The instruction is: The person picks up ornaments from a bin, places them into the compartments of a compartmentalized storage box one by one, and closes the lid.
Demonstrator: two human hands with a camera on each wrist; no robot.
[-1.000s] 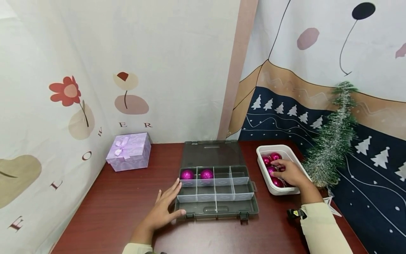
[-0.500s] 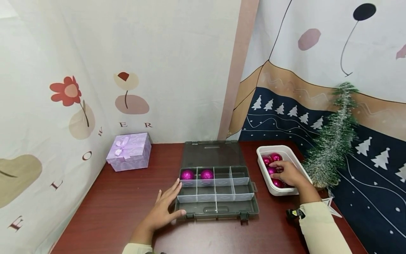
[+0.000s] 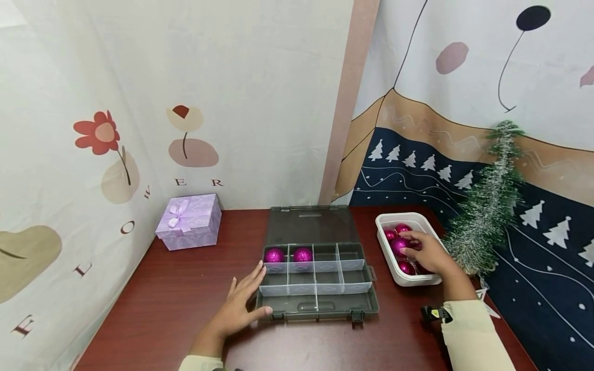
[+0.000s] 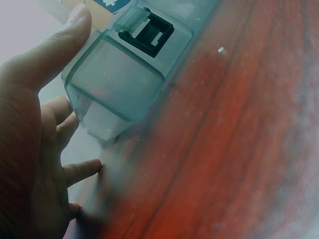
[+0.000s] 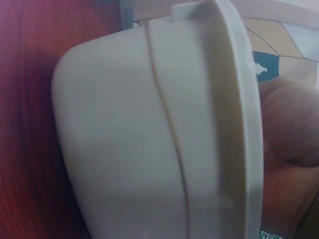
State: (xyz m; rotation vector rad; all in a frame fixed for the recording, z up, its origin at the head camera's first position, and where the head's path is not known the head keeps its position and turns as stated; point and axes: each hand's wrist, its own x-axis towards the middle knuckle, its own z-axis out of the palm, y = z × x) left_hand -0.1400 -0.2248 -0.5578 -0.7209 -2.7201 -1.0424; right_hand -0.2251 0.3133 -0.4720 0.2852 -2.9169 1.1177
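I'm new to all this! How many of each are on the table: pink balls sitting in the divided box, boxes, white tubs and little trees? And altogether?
Pink balls sitting in the divided box: 2
Boxes: 2 (the divided box and the gift box)
White tub: 1
Little tree: 1
Total: 6

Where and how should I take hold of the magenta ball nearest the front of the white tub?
Probably from above, pinching opposite sides of the front ball around its middle. It's round with its top exposed, while the wall of the white tub blocks a low sideways approach. The right hand is just behind it.
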